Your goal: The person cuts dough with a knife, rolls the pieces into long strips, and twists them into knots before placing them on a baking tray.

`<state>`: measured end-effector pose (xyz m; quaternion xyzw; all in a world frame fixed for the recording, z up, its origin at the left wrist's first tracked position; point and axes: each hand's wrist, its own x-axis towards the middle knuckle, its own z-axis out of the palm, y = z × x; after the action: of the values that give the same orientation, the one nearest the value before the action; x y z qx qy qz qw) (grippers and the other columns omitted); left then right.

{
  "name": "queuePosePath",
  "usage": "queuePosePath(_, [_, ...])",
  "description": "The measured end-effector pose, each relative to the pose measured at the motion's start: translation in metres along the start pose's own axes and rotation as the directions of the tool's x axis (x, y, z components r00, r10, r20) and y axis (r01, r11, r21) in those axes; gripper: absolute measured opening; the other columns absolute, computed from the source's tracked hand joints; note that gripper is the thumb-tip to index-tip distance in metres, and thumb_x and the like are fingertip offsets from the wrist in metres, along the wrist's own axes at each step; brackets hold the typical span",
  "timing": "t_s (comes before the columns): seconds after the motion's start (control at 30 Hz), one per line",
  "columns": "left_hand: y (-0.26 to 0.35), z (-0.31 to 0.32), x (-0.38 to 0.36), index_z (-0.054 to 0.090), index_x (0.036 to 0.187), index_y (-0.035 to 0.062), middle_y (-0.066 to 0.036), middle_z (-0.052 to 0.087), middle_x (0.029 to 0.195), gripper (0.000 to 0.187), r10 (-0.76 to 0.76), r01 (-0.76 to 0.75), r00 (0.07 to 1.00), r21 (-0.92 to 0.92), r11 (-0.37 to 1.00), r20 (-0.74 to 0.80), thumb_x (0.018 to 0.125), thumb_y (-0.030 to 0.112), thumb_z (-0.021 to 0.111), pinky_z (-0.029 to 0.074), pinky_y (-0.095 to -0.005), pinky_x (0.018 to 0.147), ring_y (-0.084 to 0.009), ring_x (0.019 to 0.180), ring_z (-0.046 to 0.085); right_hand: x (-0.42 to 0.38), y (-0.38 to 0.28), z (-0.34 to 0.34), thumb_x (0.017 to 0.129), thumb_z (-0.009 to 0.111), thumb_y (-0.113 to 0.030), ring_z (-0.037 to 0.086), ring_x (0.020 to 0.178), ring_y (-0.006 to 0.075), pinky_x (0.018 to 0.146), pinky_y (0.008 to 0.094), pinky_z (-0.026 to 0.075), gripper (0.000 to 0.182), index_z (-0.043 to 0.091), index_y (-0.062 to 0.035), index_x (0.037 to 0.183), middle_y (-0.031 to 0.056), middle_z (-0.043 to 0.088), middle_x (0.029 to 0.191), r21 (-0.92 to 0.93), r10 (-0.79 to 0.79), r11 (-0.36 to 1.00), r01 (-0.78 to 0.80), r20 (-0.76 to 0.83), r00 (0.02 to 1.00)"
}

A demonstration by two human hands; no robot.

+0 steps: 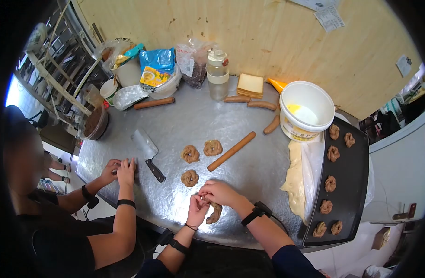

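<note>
At the table's front edge, my left hand (197, 211) and my right hand (219, 192) meet with fingers closed on a brown twisted strip of dough (214, 214). Its lower part curves down below my right hand; the part between my fingers is mostly hidden. Just beyond my hands lies a knotted dough ring (189, 178), with a second dough ring (190, 154) and a third dough ring (213, 148) farther back. A wooden rolling pin (232, 151) rests diagonally to their right.
On the left, a co-worker's hands (125, 171) are close together near a dough scraper (150, 153) with a black handle. A black tray (344, 185) with several dough knots stands right, beside pale dough (296, 180) and a white bucket (307, 111). A bottle (217, 76) stands behind.
</note>
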<state>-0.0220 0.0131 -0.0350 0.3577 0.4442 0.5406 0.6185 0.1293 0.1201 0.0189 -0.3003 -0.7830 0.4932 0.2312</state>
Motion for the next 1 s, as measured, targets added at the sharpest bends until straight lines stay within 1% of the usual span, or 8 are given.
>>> queuePosePath(0.1, [0.002, 0.002, 0.01, 0.036, 0.105, 0.0083, -0.01, 0.051, 0.112, 0.035, 0.049, -0.038, 0.995, 0.126, 0.991, -0.091, 0.085, -0.013, 0.054, 0.05, -0.0249, 0.076, -0.0133, 0.097, 0.058, 0.0, -0.005, 0.004, 0.076, 0.069, -0.007, 0.062, 0.085, 0.0299, 0.073, 0.0373, 0.05, 0.022, 0.065, -0.0064, 0.098, 0.0107, 0.061, 0.093, -0.134, 0.017, 0.991, -0.026, -0.073, 0.997])
queuePosePath(0.17, [0.002, 0.002, 0.014, 0.038, 0.104, 0.0071, -0.011, 0.056, 0.107, 0.031, 0.059, -0.024, 0.984, 0.206, 0.978, -0.167, 0.085, -0.011, 0.055, 0.051, -0.0227, 0.067, -0.0112, 0.089, 0.059, -0.001, -0.007, 0.006, 0.078, 0.069, -0.011, 0.061, 0.086, 0.0309, 0.073, 0.0381, 0.05, 0.026, 0.062, -0.0081, 0.102, 0.0114, 0.059, 0.093, -0.356, 0.033, 0.93, -0.091, -0.167, 0.985])
queuePosePath(0.3, [0.007, 0.001, 0.02, 0.039, 0.104, 0.0065, -0.009, 0.059, 0.099, 0.029, -0.054, 0.096, 0.976, 0.196, 0.976, -0.21, 0.086, -0.011, 0.053, 0.05, -0.0221, 0.067, -0.0106, 0.084, 0.059, -0.01, 0.011, 0.02, 0.08, 0.067, -0.014, 0.06, 0.086, 0.0314, 0.073, 0.0385, 0.049, 0.019, 0.064, -0.0076, 0.098, 0.0113, 0.058, 0.093, -0.245, 0.122, 0.95, -0.195, -0.283, 0.951])
queuePosePath(0.5, [0.006, 0.001, 0.021, 0.041, 0.104, 0.006, -0.007, 0.06, 0.095, 0.028, 0.0, 0.036, 0.987, 0.226, 0.973, -0.158, 0.086, -0.013, 0.051, 0.049, -0.0219, 0.067, -0.0102, 0.08, 0.06, -0.018, 0.012, 0.013, 0.082, 0.065, -0.013, 0.06, 0.085, 0.0312, 0.074, 0.0392, 0.049, 0.01, 0.066, -0.0062, 0.088, 0.0117, 0.06, 0.093, -0.351, -0.041, 0.935, -0.038, -0.215, 0.976])
queuePosePath(0.7, [0.013, 0.004, 0.023, 0.044, 0.103, 0.0055, -0.007, 0.062, 0.094, 0.027, -0.064, 0.086, 0.985, 0.134, 0.987, -0.159, 0.084, -0.012, 0.054, 0.05, -0.0217, 0.065, -0.0111, 0.08, 0.062, -0.023, 0.02, 0.013, 0.081, 0.063, -0.009, 0.059, 0.08, 0.0321, 0.073, 0.0396, 0.048, 0.008, 0.061, -0.0043, 0.087, 0.012, 0.059, 0.089, -0.139, 0.094, 0.982, -0.126, -0.215, 0.972])
queuePosePath(0.8, [0.019, 0.009, 0.03, 0.046, 0.103, 0.0055, -0.007, 0.063, 0.092, 0.029, -0.149, 0.17, 0.971, 0.1, 0.98, -0.185, 0.083, -0.011, 0.057, 0.051, -0.0219, 0.061, -0.0126, 0.077, 0.063, -0.034, 0.013, 0.016, 0.081, 0.061, -0.003, 0.059, 0.078, 0.0296, 0.071, 0.0372, 0.048, 0.008, 0.06, -0.0035, 0.089, 0.0118, 0.059, 0.089, -0.014, 0.121, 0.991, -0.136, -0.365, 0.923])
queuePosePath(0.87, [0.024, 0.014, 0.034, 0.049, 0.103, 0.0059, -0.008, 0.063, 0.093, 0.028, -0.273, 0.278, 0.938, -0.007, 0.96, -0.213, 0.082, -0.01, 0.057, 0.053, -0.0248, 0.065, -0.0146, 0.081, 0.064, -0.041, 0.004, 0.014, 0.081, 0.058, 0.003, 0.06, 0.078, 0.0238, 0.069, 0.033, 0.047, 0.009, 0.06, -0.0031, 0.088, 0.0108, 0.058, 0.089, 0.102, 0.179, 0.984, -0.149, -0.449, 0.876])
queuePosePath(1.0, [0.02, 0.014, 0.042, 0.051, 0.105, 0.0063, -0.007, 0.063, 0.092, 0.029, -0.364, 0.359, 0.922, -0.065, 0.931, -0.129, 0.082, -0.009, 0.059, 0.054, -0.0245, 0.064, -0.0147, 0.081, 0.064, -0.052, 0.01, 0.019, 0.083, 0.056, 0.007, 0.061, 0.082, 0.0175, 0.073, 0.0283, 0.049, 0.013, 0.059, -0.0021, 0.092, 0.0085, 0.06, 0.091, 0.192, 0.232, 0.969, -0.158, -0.473, 0.85])
